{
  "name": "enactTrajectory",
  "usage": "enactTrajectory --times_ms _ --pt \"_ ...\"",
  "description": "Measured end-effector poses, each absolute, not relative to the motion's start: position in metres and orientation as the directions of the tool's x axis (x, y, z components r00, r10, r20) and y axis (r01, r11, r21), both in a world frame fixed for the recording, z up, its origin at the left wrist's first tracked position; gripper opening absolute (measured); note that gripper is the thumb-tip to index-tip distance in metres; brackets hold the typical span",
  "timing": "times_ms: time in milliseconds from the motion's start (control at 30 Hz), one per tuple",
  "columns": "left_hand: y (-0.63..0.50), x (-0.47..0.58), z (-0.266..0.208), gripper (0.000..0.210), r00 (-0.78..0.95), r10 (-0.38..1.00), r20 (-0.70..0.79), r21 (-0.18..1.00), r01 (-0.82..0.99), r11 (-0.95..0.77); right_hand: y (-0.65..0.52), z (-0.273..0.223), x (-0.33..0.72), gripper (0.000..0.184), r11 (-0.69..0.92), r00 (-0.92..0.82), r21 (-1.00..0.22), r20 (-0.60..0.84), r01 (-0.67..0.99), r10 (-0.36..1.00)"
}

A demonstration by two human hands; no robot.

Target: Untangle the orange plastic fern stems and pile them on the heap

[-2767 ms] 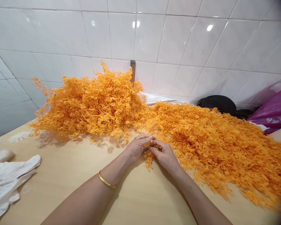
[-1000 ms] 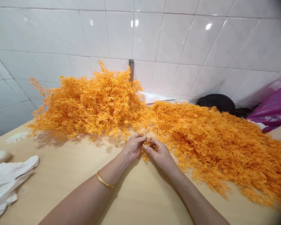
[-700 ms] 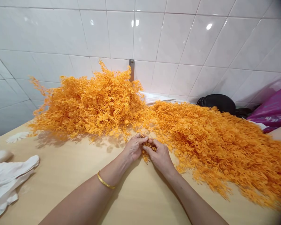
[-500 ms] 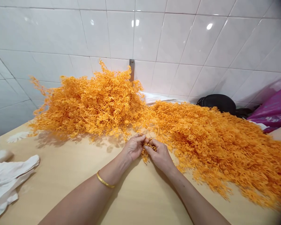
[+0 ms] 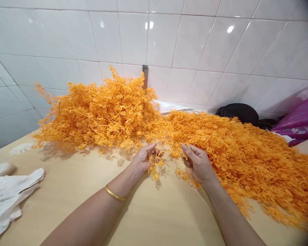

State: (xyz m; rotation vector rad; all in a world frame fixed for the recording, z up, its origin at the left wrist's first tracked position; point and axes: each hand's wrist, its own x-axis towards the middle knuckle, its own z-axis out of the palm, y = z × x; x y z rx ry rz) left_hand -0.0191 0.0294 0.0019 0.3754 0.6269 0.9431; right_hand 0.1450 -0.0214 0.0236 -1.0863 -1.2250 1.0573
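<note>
Between the thumb and fingers of my left hand [image 5: 143, 159] hangs a small orange plastic sprig [image 5: 156, 162], its little curled tips just above the table. My right hand [image 5: 199, 165] is closed in a pinch to the right, apart from the left hand. A bit of orange shows at its fingertips, mostly hidden by the fingers. Just below that hand are more orange tips [image 5: 185, 176]; whether they hang from it or lie on the table I cannot tell. Beyond my left hand rises a tall heap of orange sprigs [image 5: 102, 112].
A second, wider orange heap [image 5: 246, 153] spreads along the right of the wooden table [image 5: 154, 218]. White gloves [image 5: 12, 198] lie at the left edge. Against the tiled wall [image 5: 159, 41] are a black rounded case [image 5: 238, 113] and a purple bag [image 5: 297, 118].
My hands were together at the orange sprig and have come apart. The right hand moved to the right, while the left stayed nearly in place with the sprig.
</note>
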Motion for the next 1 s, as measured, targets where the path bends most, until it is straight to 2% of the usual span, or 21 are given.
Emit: enactTrajectory --times_ms 67,133,200,267,333,433,533,633,733,867,1000 --pt "0.027 -0.017 0.003 0.012 0.415 0.846 -0.334 0.568 -0.628 0.532 -0.019 0.020 0.147 0.034 0.124 0.089 -0.987 0.134 0.104 0.987" --pt "0.027 -0.016 0.003 0.011 0.399 0.856 -0.329 0.558 -0.650 0.517 -0.021 0.019 0.144 0.023 0.050 0.067 -0.973 0.067 0.225 0.995" --pt "0.030 -0.016 0.001 0.011 0.388 0.865 -0.318 0.543 -0.674 0.501 -0.025 0.021 0.138 0.013 -0.036 0.007 -0.960 -0.035 0.278 0.999" --pt "0.033 -0.017 -0.004 0.011 0.388 0.874 -0.293 0.541 -0.686 0.486 -0.029 0.023 0.132 0.017 -0.112 -0.074 -0.950 -0.139 0.293 0.988" --pt "0.034 -0.017 -0.007 0.009 0.389 0.886 -0.255 0.540 -0.702 0.464 -0.031 0.023 0.126 0.024 -0.138 -0.124 -0.941 -0.184 0.308 0.975" --pt "0.032 -0.015 -0.008 0.003 0.398 0.880 -0.257 0.539 -0.697 0.473 -0.030 0.016 0.119 0.029 -0.068 -0.141 -0.950 -0.116 0.305 0.983" --pt "0.026 -0.011 -0.004 0.009 0.405 0.863 -0.301 0.593 -0.630 0.502 -0.027 0.009 0.117 0.024 0.054 -0.122 -0.950 0.017 0.308 0.992" --pt "0.021 -0.007 -0.002 0.016 0.421 0.870 -0.255 0.692 -0.549 0.469 -0.025 0.007 0.118 0.017 0.170 -0.114 -0.905 0.135 0.391 0.984" --pt "0.020 -0.005 -0.002 0.014 0.481 0.847 -0.224 0.756 -0.463 0.463 -0.023 0.007 0.120 0.016 0.226 -0.117 -0.836 0.194 0.500 0.974" --pt "0.024 -0.007 -0.002 0.008 0.434 0.855 -0.284 0.665 -0.554 0.502 -0.025 0.009 0.121 0.018 0.214 -0.046 -0.766 0.234 0.607 0.971" --pt "0.026 -0.006 0.002 0.011 0.331 0.871 -0.363 0.595 -0.637 0.490 -0.034 0.020 0.115 0.019 0.357 -0.217 -0.713 0.284 0.603 0.934"
